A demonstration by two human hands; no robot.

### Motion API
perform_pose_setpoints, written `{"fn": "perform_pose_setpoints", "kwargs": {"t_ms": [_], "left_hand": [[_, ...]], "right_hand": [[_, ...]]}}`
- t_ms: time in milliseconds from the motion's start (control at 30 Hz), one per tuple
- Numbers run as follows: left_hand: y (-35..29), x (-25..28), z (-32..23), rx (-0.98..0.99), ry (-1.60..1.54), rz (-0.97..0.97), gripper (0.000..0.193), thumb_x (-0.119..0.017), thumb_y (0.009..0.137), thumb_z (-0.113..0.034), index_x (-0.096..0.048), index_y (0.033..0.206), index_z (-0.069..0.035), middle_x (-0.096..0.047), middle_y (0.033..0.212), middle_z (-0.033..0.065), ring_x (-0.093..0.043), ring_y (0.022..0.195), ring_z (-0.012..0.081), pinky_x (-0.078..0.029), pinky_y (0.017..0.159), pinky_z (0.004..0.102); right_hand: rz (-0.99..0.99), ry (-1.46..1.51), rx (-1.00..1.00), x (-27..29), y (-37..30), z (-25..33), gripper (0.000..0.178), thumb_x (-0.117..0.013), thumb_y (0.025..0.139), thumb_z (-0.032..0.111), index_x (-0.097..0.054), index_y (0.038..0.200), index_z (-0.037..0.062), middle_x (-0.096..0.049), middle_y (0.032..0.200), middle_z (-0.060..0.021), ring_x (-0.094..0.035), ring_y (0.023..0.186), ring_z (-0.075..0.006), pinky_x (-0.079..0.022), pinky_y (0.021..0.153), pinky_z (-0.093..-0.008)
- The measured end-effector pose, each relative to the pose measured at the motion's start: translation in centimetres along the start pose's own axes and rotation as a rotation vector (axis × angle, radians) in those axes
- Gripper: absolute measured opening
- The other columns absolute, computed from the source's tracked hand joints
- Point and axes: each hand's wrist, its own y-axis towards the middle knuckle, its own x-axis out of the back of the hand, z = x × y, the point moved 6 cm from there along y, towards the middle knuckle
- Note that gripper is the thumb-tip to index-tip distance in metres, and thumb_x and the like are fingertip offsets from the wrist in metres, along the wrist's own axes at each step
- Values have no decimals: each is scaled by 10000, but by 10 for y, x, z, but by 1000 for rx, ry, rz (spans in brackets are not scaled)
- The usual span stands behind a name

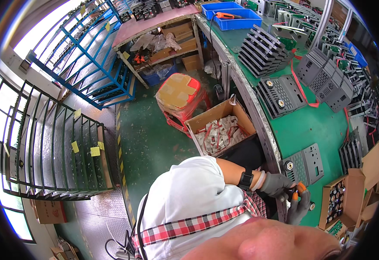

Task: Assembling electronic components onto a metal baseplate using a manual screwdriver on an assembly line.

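Note:
My left hand [275, 185], in a grey glove with a dark watch at the wrist, reaches over the bench edge with its fingers pinched together. My right hand [299, 209], also gloved in grey, meets it there, its fingers bent. Orange coverings [301, 187] show at the fingertips between the hands. What they pinch is too small and hidden to make out. Just beyond lies a flat grey metal panel [312, 162] with slots, holes and a round metal fitting [289, 166]. A similar small round part [312, 206] rests beside my right hand.
An open carton of small round parts [336, 195] stands right. Stacked grey panels [265, 52] and another fitted panel [280, 93] occupy the green bench [302, 130]. Left are a box of wrapped parts [192, 125], a red stool [178, 93] and wheeled-looking racks [64, 147].

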Motion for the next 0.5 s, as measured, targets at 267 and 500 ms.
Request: {"fn": "perform_pose_setpoints", "kwargs": {"t_ms": [267,500], "left_hand": [[4,1,5,49,-148,44,327,-470,883,-332,-582,902,-25,-605,763,95,-542,565,167,-452,549,291],[8,14,15,-43,12,81,331,-471,882,-345,-565,950,-34,-599,758,91,-540,564,165,-456,552,286]], "right_hand": [[-104,194,-243,-4,-4,-11,327,-460,720,12,-520,1039,-25,-542,954,-174,-526,856,-342,-414,752,-400],[65,-30,-14,-6,-3,-9,343,-452,726,10,-520,1061,-18,-533,974,-186,-538,876,-340,-427,744,-401]]}}
